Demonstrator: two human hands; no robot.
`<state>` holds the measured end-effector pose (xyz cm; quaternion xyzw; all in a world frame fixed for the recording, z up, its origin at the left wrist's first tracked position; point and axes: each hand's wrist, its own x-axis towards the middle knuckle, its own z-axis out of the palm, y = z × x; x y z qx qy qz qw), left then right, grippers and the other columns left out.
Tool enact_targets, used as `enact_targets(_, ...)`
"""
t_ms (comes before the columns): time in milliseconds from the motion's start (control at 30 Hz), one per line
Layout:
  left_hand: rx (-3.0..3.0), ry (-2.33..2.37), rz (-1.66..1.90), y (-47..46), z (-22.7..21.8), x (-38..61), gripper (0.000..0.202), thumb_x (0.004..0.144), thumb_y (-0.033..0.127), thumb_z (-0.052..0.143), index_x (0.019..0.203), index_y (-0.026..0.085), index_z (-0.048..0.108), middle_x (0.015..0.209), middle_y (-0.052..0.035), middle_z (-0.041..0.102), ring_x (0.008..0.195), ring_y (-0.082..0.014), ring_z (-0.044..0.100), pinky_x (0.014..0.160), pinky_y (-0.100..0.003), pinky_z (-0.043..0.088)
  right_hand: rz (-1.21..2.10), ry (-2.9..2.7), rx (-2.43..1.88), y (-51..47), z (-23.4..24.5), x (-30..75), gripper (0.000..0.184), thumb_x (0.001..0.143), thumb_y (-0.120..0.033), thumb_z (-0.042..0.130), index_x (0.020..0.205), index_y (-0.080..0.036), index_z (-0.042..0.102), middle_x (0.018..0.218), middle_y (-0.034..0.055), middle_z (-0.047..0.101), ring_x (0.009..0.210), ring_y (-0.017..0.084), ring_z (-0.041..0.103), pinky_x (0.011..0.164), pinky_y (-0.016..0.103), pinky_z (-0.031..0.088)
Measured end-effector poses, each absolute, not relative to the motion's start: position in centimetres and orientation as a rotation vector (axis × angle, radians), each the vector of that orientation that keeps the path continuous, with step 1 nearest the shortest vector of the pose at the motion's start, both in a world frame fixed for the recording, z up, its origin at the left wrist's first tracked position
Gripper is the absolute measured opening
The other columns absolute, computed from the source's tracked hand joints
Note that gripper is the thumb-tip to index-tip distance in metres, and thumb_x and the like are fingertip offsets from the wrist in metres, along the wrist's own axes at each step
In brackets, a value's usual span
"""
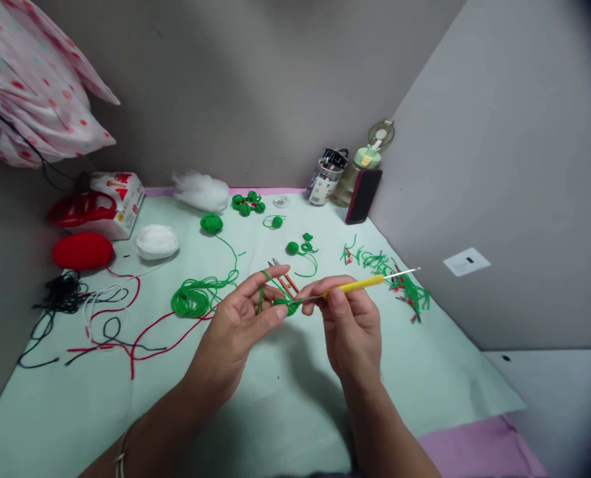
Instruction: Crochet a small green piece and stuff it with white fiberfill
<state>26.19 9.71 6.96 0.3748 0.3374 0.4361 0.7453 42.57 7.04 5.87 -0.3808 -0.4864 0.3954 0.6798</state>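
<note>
Between the thumb and fingers of my left hand (240,318) is a small green crochet piece (288,307), partly hidden by the fingertips. Green yarn runs up over the raised index finger of that hand. My right hand (352,318) grips a yellow-handled crochet hook (358,285), whose left metal tip meets the green piece; the other metal end points right. Just behind the fingertips lie orange thread snips (289,284). A loose coil of green yarn (190,299) rests to the left of my left hand, joined to a green yarn ball (211,224).
Red yarn (83,251), white yarn (157,241) and tangled black yarn (61,292) lie at left. White stuffing (203,192) and finished green pieces (248,203) sit at the back. A phone (364,196) leans on a bottle (368,159). Yarn scraps (410,292) are scattered right.
</note>
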Motion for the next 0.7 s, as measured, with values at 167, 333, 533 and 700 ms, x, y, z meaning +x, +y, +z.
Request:
enact_targets(167, 0.968, 0.859, 1.032, 9.5, 6.7, 26.3, 0.043, 0.087, 0.022, 0.083, 0.128, 0.033, 0.075, 0.094, 0.0016, 0.063, 0.083, -0.013, 0.053, 0.085, -0.026, 0.045, 0.481, -1.364, -0.965, 6.3, 5.8, 42.3, 0.023, 0.109, -0.018, 0.051, 0.114, -0.026, 0.072, 0.099, 0.0033, 0.077, 0.081, 0.016, 0.072, 0.073, 0.031, 0.061)
enact_targets(333, 0.776, 0.761, 1.016, 9.4, 7.0, 26.9, 0.046, 0.083, 0.027, 0.087, 0.128, 0.029, 0.076, 0.081, 0.0036, 0.061, 0.07, -0.0115, 0.047, 0.075, -0.025, 0.045, -0.13, -1.781, -1.084, 5.7, 5.1, 42.2, 0.036, 0.1, -0.012, 0.064, 0.129, -0.032, 0.072, 0.109, 0.0061, 0.077, 0.096, 0.022, 0.075, 0.078, 0.037, 0.064)
enact_targets(533, 0.485, 0.589, 0.839, 10.0, 7.6, 26.6, 0.045, 0.081, 0.025, 0.088, 0.124, 0.019, 0.079, 0.061, 0.0094, 0.045, 0.056, -0.0062, 0.029, 0.088, -0.029, 0.049, 0.439, -1.338, -0.925, 6.6, 5.6, 42.8, 0.023, 0.106, -0.021, 0.057, 0.109, -0.027, 0.078, 0.094, 0.0056, 0.077, 0.077, 0.02, 0.07, 0.068, 0.036, 0.061)
enact_targets(700, 0.682, 0.664, 0.917, 9.8, 7.2, 26.7, 0.043, 0.082, 0.025, 0.086, 0.125, 0.027, 0.079, 0.086, 0.0014, 0.064, 0.074, -0.0106, 0.049, 0.072, -0.022, 0.043, 0.741, -1.251, -0.855, 7.5, 5.8, 42.5, 0.016, 0.104, -0.028, 0.065, 0.101, -0.026, 0.081, 0.093, 0.0054, 0.078, 0.088, 0.021, 0.071, 0.071, 0.034, 0.058)
